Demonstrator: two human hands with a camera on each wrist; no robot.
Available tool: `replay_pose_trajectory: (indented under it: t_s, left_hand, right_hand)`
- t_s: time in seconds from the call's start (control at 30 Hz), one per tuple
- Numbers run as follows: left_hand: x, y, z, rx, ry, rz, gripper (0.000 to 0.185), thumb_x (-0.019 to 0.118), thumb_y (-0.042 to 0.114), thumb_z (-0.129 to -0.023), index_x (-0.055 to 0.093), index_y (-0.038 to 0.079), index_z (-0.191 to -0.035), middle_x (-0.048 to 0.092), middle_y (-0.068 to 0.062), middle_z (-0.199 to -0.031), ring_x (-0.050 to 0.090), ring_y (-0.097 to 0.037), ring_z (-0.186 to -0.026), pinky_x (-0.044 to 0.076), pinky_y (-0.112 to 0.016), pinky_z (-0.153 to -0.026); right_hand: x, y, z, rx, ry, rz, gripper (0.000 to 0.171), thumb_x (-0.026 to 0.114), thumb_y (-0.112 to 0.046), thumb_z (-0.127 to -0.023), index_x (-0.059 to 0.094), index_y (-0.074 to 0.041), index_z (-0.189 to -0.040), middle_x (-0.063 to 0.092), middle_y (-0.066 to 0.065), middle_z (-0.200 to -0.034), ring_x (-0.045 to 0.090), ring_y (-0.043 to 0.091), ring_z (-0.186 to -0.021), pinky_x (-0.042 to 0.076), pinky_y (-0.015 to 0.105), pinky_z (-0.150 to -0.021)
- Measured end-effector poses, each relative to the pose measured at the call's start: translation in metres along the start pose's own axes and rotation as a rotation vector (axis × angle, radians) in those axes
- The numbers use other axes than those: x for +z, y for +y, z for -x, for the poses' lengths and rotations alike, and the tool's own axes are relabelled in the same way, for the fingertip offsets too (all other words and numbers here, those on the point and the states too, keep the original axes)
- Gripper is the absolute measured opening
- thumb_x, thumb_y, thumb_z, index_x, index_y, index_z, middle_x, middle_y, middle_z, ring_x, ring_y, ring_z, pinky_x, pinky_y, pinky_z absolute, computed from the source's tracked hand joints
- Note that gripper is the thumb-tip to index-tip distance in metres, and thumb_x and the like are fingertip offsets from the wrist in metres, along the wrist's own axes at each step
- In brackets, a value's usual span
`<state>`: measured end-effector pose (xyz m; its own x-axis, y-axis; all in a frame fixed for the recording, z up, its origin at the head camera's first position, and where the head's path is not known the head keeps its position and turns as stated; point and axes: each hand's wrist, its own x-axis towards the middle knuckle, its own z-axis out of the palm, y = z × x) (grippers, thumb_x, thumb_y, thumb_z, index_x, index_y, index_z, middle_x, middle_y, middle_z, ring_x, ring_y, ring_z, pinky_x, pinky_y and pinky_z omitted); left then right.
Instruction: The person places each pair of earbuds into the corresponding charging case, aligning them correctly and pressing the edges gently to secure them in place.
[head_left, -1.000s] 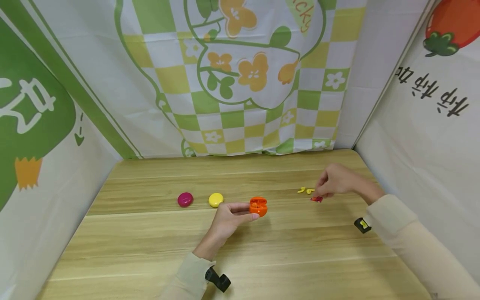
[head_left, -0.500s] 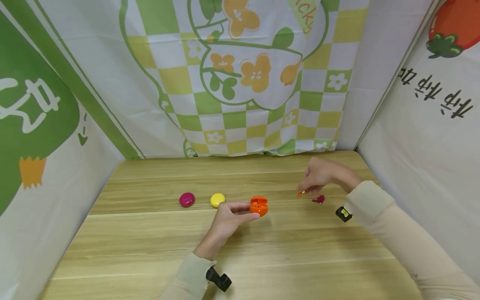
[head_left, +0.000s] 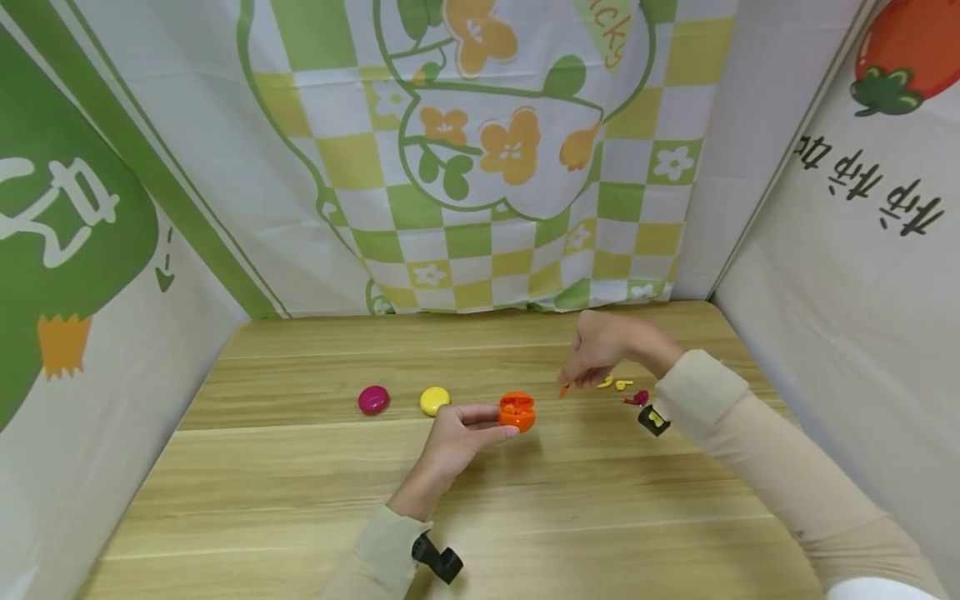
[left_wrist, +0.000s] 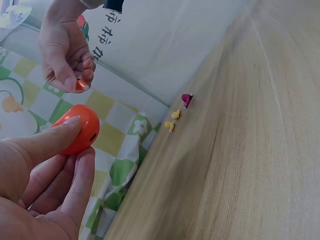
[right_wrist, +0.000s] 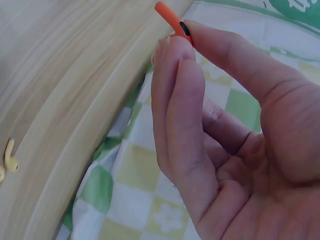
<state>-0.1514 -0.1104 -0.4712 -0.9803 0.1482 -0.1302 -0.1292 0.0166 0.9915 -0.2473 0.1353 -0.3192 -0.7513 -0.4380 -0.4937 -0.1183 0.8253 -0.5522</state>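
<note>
My left hand (head_left: 459, 435) grips an open orange earbud case (head_left: 517, 412) on the wooden table (head_left: 300, 492); the left wrist view shows its thumb and fingers (left_wrist: 47, 165) curled round the orange case (left_wrist: 80, 129). My right hand (head_left: 596, 350) hovers just right of the case and pinches a small orange earbud (head_left: 564, 389) between thumb and fingertips, stem (right_wrist: 170, 17) sticking out. Two yellow earbuds (head_left: 613, 382) and a magenta earbud (head_left: 637, 398) lie on the table under the right wrist.
A closed magenta case (head_left: 373, 399) and a closed yellow case (head_left: 434, 400) sit left of the orange one. Printed cloth walls (head_left: 480, 150) close the table in at the back and on both sides. Wrist cameras (head_left: 438, 561) are strapped to both sleeves.
My right hand picked an orange earbud off the table at the right and carried it left toward the orange case. The left hand and case stayed put.
</note>
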Motion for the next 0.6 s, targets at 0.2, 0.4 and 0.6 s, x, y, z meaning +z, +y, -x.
replay_pose_trajectory:
  t_s: [0.2,0.4,0.6]
  left_hand:
    - [0.0,0.0,-0.001,0.007,0.003,-0.002,0.035,0.09,0.012,-0.084,0.08,0.003,-0.117,0.08,-0.014,-0.116,0.078,-0.02,-0.107,0.061,-0.028,-0.094]
    - [-0.001,0.001,-0.001,-0.002,0.002,0.003,0.035,0.09,0.012,-0.085,0.08,0.003,-0.117,0.08,-0.014,-0.117,0.078,-0.021,-0.107,0.061,-0.029,-0.096]
    - [-0.001,0.002,-0.001,0.001,-0.007,-0.002,0.035,0.089,0.011,-0.086,0.08,0.003,-0.118,0.08,-0.015,-0.12,0.078,-0.022,-0.108,0.062,-0.034,-0.099]
  right_hand:
    - [0.009,-0.017,-0.004,-0.015,-0.012,0.051,0.024,0.085,-0.022,-0.089,0.079,-0.005,-0.072,0.077,0.006,-0.067,0.068,0.008,-0.054,0.063,0.025,-0.062]
    - [0.02,-0.033,-0.01,-0.034,-0.011,0.081,0.029,0.086,-0.023,-0.088,0.074,-0.008,-0.066,0.075,0.004,-0.063,0.069,0.01,-0.054,0.061,0.023,-0.059]
    - [0.028,-0.04,-0.013,-0.03,0.0,0.091,0.033,0.086,-0.023,-0.087,0.07,-0.009,-0.061,0.074,0.004,-0.061,0.068,0.01,-0.052,0.061,0.024,-0.058]
